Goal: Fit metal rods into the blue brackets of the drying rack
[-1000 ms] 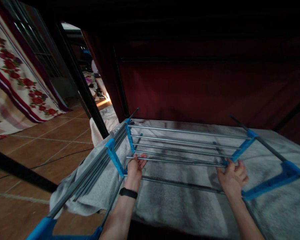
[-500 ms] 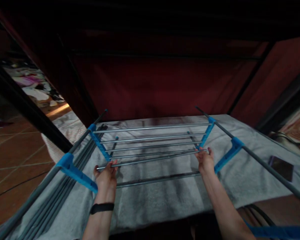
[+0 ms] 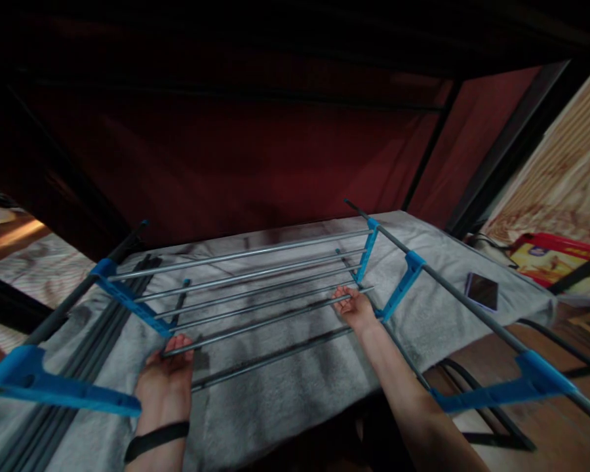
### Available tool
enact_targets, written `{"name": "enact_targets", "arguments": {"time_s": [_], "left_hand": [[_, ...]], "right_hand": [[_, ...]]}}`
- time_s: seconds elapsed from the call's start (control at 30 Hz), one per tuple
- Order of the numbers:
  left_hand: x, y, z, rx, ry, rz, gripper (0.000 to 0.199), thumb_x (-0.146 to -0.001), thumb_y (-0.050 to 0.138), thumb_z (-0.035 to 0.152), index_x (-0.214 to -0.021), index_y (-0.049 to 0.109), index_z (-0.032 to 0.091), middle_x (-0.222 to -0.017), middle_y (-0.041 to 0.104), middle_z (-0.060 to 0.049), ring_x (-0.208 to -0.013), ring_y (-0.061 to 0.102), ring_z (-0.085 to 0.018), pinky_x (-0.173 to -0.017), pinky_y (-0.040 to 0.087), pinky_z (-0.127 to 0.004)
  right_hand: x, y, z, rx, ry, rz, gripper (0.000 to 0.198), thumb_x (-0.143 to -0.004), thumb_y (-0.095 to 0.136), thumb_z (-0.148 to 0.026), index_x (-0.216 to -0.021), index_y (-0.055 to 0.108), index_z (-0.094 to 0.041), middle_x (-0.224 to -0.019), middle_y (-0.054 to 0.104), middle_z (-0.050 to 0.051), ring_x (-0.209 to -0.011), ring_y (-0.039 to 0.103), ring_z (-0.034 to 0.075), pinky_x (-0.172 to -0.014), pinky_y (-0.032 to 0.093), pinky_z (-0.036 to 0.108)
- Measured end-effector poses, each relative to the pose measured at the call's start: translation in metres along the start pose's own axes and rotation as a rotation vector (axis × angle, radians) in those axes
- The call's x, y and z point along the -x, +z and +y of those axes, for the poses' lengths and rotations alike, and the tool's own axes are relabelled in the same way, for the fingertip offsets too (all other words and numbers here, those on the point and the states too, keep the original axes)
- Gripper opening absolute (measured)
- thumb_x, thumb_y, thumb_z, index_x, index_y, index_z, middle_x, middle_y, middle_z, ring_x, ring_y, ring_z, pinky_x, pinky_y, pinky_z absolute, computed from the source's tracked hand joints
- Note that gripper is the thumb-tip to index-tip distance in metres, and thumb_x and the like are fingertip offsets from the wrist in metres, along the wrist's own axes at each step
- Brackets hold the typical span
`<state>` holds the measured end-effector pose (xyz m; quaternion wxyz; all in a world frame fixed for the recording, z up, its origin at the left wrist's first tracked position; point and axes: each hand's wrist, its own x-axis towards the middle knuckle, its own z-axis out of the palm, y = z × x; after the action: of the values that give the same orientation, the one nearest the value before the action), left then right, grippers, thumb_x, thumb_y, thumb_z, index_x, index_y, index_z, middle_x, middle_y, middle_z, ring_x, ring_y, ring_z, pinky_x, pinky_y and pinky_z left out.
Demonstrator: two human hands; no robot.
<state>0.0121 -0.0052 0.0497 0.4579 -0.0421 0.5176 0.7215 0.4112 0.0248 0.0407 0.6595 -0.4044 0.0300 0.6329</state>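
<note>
L hand (image 3: 164,379) + R hand (image 3: 358,311) hold thin grey rod (image 3: 260,325) nr its ends, abv grey blanket (image 3: 285,410).

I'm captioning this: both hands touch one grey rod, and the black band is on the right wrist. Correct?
Wrong wrist: the head view shows the black band on the left one. The left hand and right hand do touch one grey rod.
</note>
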Motion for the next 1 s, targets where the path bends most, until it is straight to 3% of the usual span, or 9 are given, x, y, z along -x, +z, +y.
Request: {"name": "enact_targets", "arguments": {"time_s": [0.1,0.33,0.47,0.6,0.9,1.0], "left_hand": [[0.009,0.008,-0.002,0.084,-0.056,0.086,0.035,-0.097,0.018,0.022,-0.080,0.048,0.021,-0.089,0.061,-0.005,-0.074,0.063,-0.014,-0.067,0.055,-0.028],[0.024,0.025,-0.028,0.084,-0.201,0.020,0.049,-0.100,0.015,0.042,-0.076,0.052,0.019,-0.085,0.064,-0.008,-0.076,0.065,-0.017,-0.068,0.056,-0.034],[0.030,0.035,-0.045,0.021,-0.274,-0.040,0.038,-0.100,0.024,0.027,-0.080,0.055,0.018,-0.084,0.065,-0.007,-0.077,0.066,-0.017,-0.076,0.057,-0.038],[0.038,0.041,-0.056,-0.141,-0.360,-0.111,0.022,-0.092,0.037,0.010,-0.076,0.051,0.016,-0.084,0.065,-0.008,-0.078,0.067,-0.018,-0.072,0.059,-0.036],[0.047,0.037,-0.061,-0.305,-0.355,-0.168,0.015,-0.088,0.045,0.007,-0.082,0.056,0.015,-0.079,0.066,-0.009,-0.072,0.068,-0.018,-0.065,0.061,-0.032],[0.055,0.037,-0.061,-0.423,-0.393,-0.277,0.015,-0.089,0.046,0.009,-0.087,0.061,0.012,-0.083,0.070,-0.015,-0.076,0.071,-0.022,-0.063,0.060,-0.032]], "right_hand": [[0.004,0.004,0.006,-0.033,0.033,-0.020,0.020,-0.082,0.044,-0.004,-0.074,0.054,-0.020,-0.063,0.062,-0.002,-0.057,0.061,0.012,-0.068,0.058,0.028],[0.012,0.018,0.029,-0.081,0.110,-0.073,0.020,-0.082,0.047,-0.010,-0.065,0.049,-0.022,-0.058,0.058,-0.003,-0.057,0.059,0.011,-0.074,0.057,0.030],[0.010,0.024,0.043,-0.064,0.141,-0.062,0.024,-0.080,0.049,-0.009,-0.061,0.044,-0.022,-0.058,0.058,-0.003,-0.056,0.058,0.010,-0.075,0.056,0.028],[0.002,0.023,0.047,-0.006,0.173,-0.018,0.022,-0.079,0.047,-0.008,-0.062,0.048,-0.021,-0.060,0.061,-0.001,-0.059,0.060,0.011,-0.073,0.056,0.028],[0.006,0.005,0.060,0.107,0.274,-0.059,0.020,-0.089,0.045,-0.014,-0.073,0.055,-0.018,-0.077,0.069,0.008,-0.078,0.069,0.018,-0.077,0.056,0.035],[0.005,0.002,0.061,0.109,0.246,-0.079,0.019,-0.092,0.046,-0.015,-0.076,0.055,-0.019,-0.077,0.068,0.007,-0.077,0.069,0.018,-0.080,0.056,0.036]]}}
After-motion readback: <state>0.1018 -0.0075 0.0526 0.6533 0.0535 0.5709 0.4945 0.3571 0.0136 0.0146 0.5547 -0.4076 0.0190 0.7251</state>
